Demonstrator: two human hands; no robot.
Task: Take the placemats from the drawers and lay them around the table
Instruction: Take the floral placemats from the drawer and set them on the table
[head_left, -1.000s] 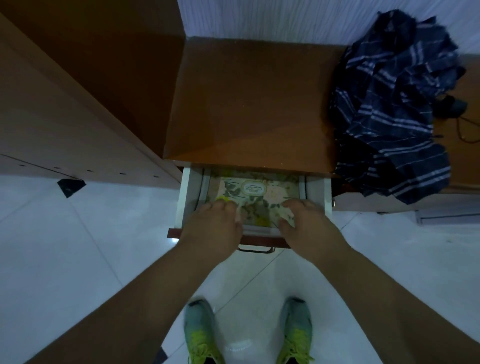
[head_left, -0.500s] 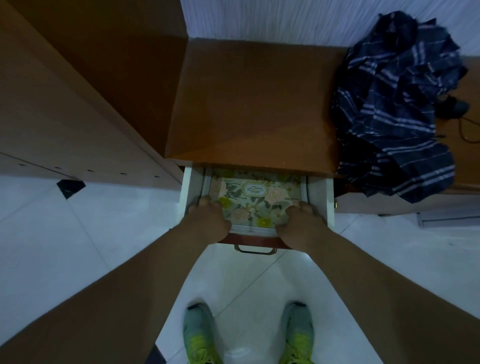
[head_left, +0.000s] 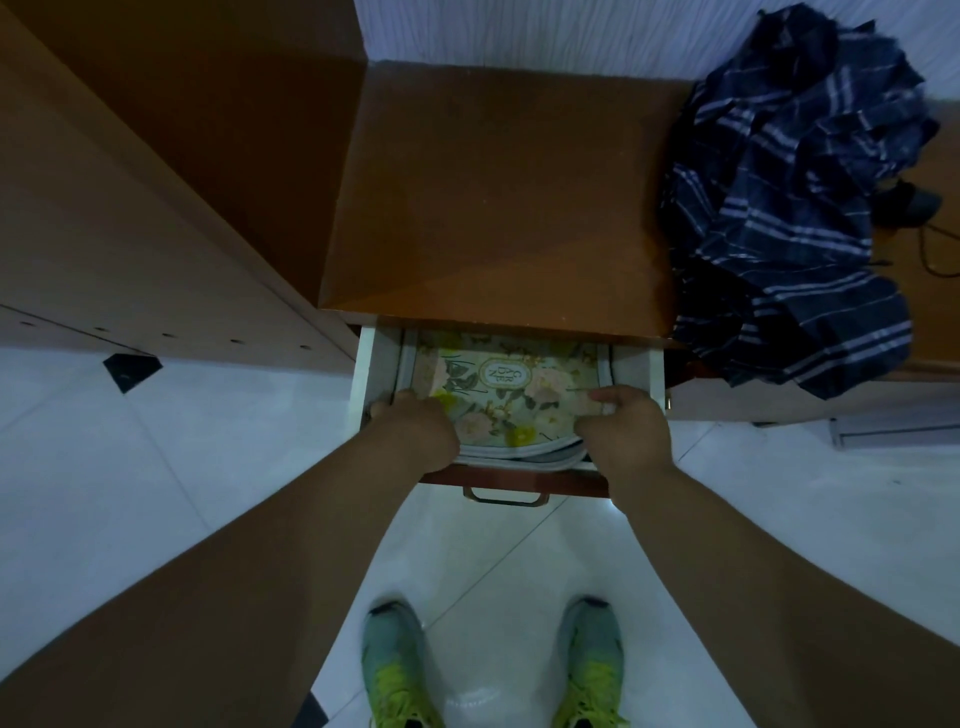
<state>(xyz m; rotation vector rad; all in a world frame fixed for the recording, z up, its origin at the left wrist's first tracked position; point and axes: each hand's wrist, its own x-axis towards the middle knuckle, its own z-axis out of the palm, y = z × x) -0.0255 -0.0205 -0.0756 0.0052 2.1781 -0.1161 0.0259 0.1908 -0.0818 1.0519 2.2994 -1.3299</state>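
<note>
Placemats (head_left: 498, 395) sat stacked in the open drawer (head_left: 655, 374). Your left hand (head_left: 415, 431) gripped the stack's near-left corner, your right hand (head_left: 626, 431) pinched its near-right corner; near edge lifted.

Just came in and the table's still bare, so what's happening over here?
A person stands at the open drawer of a wooden cabinet. The left hand and right hand each grip a near corner of the stack of floral placemats, its front edge raised. A striped cloth lies on the cabinet top.
</note>
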